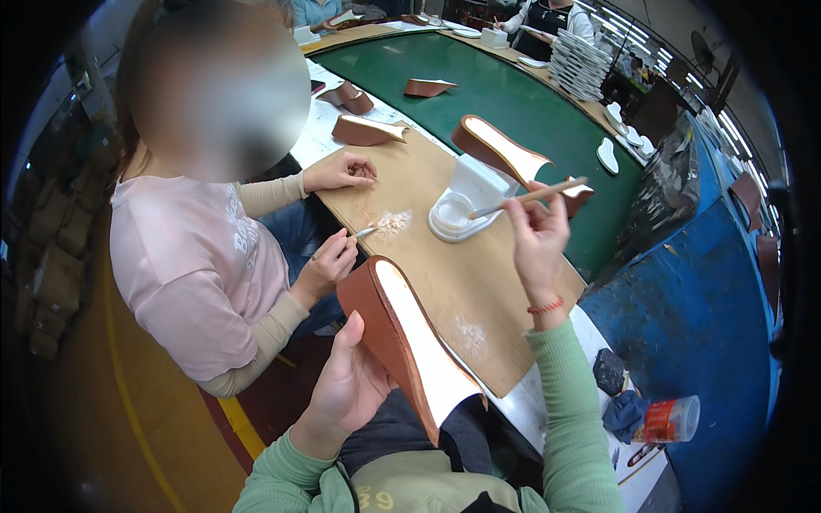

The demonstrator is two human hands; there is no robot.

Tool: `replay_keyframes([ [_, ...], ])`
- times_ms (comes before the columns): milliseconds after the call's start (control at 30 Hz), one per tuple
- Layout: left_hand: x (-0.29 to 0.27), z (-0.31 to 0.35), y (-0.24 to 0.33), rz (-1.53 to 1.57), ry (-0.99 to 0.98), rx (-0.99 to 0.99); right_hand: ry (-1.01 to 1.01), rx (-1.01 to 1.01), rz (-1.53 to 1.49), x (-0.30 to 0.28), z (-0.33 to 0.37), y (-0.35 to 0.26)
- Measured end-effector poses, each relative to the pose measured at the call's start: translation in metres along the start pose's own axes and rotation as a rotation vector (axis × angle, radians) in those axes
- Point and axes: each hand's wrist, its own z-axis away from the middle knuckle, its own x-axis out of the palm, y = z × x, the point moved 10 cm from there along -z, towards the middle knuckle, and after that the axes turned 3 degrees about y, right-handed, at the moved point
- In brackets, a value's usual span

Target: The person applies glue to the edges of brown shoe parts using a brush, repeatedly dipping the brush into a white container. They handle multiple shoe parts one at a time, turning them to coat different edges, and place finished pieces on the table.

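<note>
My left hand (349, 386) grips a brown wedge shoe sole (419, 350), its white top face turned up toward me. Between the fingers of my right hand (540, 235) is a thin wooden-handled brush (547, 191), slanting down to the left. Its tip reaches into the round cup of a white glue pot (453, 214) on the brown board. Behind the pot, another wedge sole (500, 147) leans against its white block. The brush's bristles are hard to make out inside the cup.
Brown board (428, 282) covers the near table, with pale scraps (393, 224) on it. At my left a person in pink holds a brush (363, 232). A green conveyor belt (385, 64) carries soles. At right stand a blue metal panel (684, 299) and a plastic jar (671, 419).
</note>
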Motion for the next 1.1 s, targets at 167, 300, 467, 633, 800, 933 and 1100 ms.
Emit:
replay_keyframes([
  [167,-0.009,0.002,0.011,-0.045,-0.022,0.001,-0.063,-0.009,0.218,0.034,-0.005,0.045],
  [300,-0.015,0.002,0.027,-0.087,-0.047,0.056,-0.086,-0.036,0.322,0.043,-0.008,0.057],
  [467,-0.023,0.0,0.034,-0.077,-0.001,0.139,-0.12,-0.059,0.414,0.05,-0.008,0.062],
  [633,-0.024,-0.004,0.036,-0.066,-0.026,0.143,-0.058,-0.013,0.306,0.044,-0.011,0.065],
  [800,-0.022,-0.001,0.042,-0.098,-0.008,0.183,-0.103,0.11,0.239,0.045,-0.011,0.074],
  [933,-0.01,0.005,0.051,-0.175,-0.012,0.259,-0.046,0.409,-0.038,0.043,0.002,0.067],
  [1100,0.005,0.008,0.061,-0.318,0.024,0.44,-0.201,0.225,-0.451,0.032,0.033,-0.057],
])
